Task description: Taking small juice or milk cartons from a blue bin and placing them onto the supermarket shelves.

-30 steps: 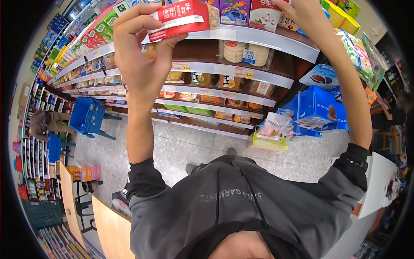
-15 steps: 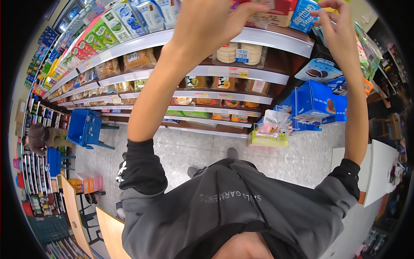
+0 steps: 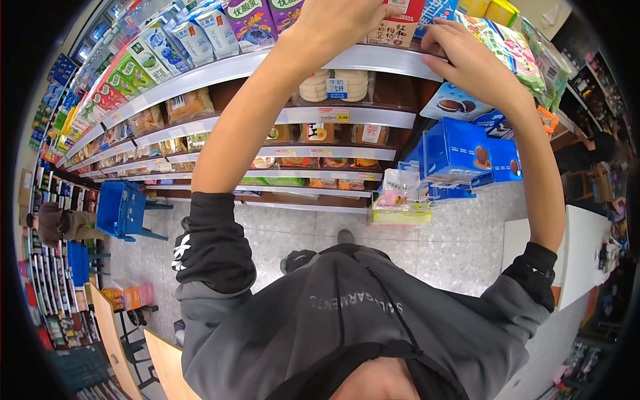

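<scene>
My left hand point(image 3: 343, 20) reaches over the top shelf, partly cut off by the upper edge. Its visible fingertip lies against a red and cream drink carton point(image 3: 395, 30); the other fingers are hidden. My right hand point(image 3: 470, 60) is at the shelf's right end, fingers loosely bent and apart, nothing seen in them. Its fingertips are close beside a blue drink carton point(image 3: 435, 15). Purple drink cartons point(image 3: 250, 25) stand to the left of my left hand. A green and white snack bag point(image 3: 503, 47) lies just beyond my right hand.
Lower shelves point(image 3: 313, 153) hold packaged breads and cakes. At their right end stand blue cookie boxes point(image 3: 457, 152) and a clear rack with a pink-and-white packet point(image 3: 397, 190). A blue basket cart point(image 3: 120, 210) and another person point(image 3: 57, 223) are on the left; a white table point(image 3: 580, 247) is on the right.
My right hand has come down and left toward the shelf edge and the blue carton. My left hand stays by the red carton. The view has shifted right, showing the purple cartons.
</scene>
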Available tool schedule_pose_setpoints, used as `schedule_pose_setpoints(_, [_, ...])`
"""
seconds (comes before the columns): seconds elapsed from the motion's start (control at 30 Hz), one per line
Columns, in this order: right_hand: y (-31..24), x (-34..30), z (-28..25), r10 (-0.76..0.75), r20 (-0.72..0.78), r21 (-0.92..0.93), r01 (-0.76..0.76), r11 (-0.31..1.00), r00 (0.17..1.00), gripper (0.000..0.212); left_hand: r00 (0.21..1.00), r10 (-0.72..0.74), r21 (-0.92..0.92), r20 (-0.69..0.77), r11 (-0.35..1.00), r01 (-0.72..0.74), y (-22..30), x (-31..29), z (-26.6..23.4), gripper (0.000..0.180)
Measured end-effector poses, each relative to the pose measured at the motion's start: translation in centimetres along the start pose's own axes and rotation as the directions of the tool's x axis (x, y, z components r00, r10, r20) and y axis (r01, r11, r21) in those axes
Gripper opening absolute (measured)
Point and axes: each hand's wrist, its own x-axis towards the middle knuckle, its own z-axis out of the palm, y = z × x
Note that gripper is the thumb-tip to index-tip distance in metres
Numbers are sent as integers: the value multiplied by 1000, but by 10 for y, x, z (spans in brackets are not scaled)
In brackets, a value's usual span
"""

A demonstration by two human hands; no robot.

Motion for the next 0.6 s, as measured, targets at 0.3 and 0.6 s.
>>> schedule_pose_setpoints(0.3, [-17, 4, -10, 78, 198, -59, -67, 996, 977, 16, 1000, -1, 144, -31, 990, 5, 19, -26, -31, 35])
schedule_pose_setpoints(0.6, [4, -26, -18, 26, 70, -32, -24, 999, 997, 25, 816, -444, -97, 370, 855, 509, 63, -232, -75, 22])
